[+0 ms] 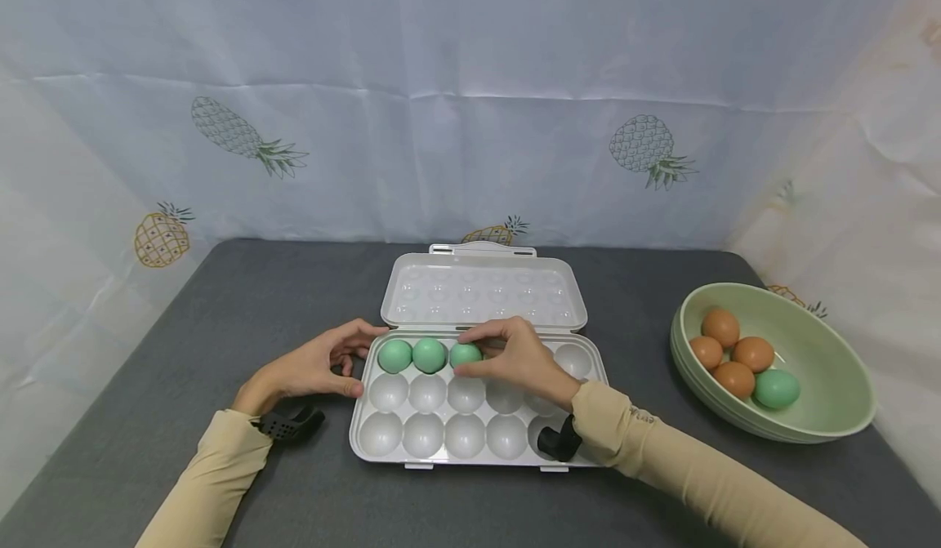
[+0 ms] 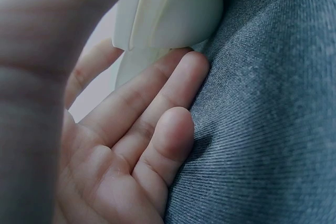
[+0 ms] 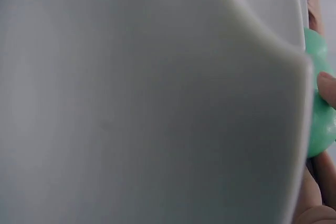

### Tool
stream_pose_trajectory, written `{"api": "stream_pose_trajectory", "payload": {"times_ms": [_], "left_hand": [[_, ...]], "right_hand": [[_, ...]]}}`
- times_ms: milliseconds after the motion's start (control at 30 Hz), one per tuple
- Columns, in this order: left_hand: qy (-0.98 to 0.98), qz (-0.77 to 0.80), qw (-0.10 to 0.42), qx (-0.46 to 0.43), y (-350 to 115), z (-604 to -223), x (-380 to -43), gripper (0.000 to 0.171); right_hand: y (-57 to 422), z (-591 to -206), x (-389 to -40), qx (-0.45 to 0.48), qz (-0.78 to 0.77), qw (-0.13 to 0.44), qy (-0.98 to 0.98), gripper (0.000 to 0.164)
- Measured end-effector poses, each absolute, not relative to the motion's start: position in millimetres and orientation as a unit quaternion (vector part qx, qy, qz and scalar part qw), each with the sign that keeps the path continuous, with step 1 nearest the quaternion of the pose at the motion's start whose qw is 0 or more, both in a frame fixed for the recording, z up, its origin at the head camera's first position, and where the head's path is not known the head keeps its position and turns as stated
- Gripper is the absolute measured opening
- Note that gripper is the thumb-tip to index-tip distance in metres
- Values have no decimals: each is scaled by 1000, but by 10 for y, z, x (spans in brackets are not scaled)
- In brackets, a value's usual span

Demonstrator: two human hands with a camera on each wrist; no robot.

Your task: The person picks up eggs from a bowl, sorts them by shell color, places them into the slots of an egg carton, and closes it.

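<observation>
An egg box (image 1: 465,436) of pale plastic lies with its lid (image 1: 485,291) folded back. In its back row sit a green egg (image 1: 394,356) at the left end and a second green egg (image 1: 430,355) beside it. My right hand (image 1: 518,362) pinches a third green egg (image 1: 466,355) between thumb and fingers at the cup to their right; the right wrist view shows green egg shell (image 3: 321,124) under a fingertip. At the box's left end, my left hand (image 1: 319,362) touches the edge. Its relaxed fingers (image 2: 176,85) lie against the wall in the left wrist view.
To the right stands a stack of green bowls (image 1: 823,360), the top one holding several brown eggs (image 1: 720,327) and one green egg (image 1: 777,389). A dark grey cloth (image 1: 316,491) covers the table. A pineapple-print curtain (image 1: 456,164) hangs behind.
</observation>
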State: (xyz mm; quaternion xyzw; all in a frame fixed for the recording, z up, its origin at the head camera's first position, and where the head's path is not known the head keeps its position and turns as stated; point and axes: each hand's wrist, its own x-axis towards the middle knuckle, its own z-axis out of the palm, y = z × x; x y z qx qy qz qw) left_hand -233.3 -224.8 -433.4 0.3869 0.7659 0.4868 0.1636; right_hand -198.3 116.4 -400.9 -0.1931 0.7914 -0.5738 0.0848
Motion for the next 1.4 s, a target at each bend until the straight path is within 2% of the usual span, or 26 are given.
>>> {"api": "stream_pose_trajectory", "payload": {"times_ms": [367, 767, 1400], "left_hand": [[766, 488, 167, 384, -2236, -4321, -2331, 74], [764, 490, 164, 386, -2247, -4316, -2332, 73], [773, 481, 162, 381, -2250, -4301, -2319, 73]], "right_hand": [[1164, -3968, -1933, -198, -564, 61, 799, 36], [1247, -3827, -1967, -188, -594, 76, 778, 38], [1663, -3641, -1977, -154, -603, 74, 779, 41]]}}
